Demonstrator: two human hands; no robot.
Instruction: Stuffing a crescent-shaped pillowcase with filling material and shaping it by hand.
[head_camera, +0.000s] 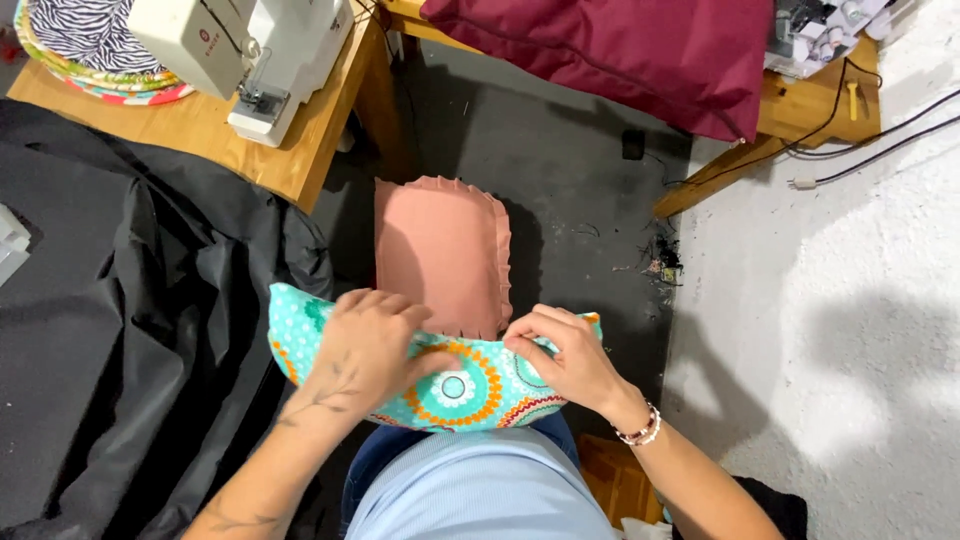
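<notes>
Both forearms are bare, with no sleeves visible down to the wrists. The left hand (365, 345) shows a dark line tattoo of a branch with leaves running from the back of the hand onto the forearm, and the right hand (565, 355) carries a beaded bracelet in white and reddish tones at the wrist. The torso wears a light blue ribbed top above blue denim trousers.

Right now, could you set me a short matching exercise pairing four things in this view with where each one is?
Things:
1. turquoise patterned cushion
2. pink ruffled pillow
3. white sewing machine
4. maroon fabric

Places:
A. on the wooden table, upper left
B. draped over the table, upper right
C. under both hands
D. on the dark floor, just beyond the hands

Pairs: 1-C, 2-D, 3-A, 4-B
</notes>
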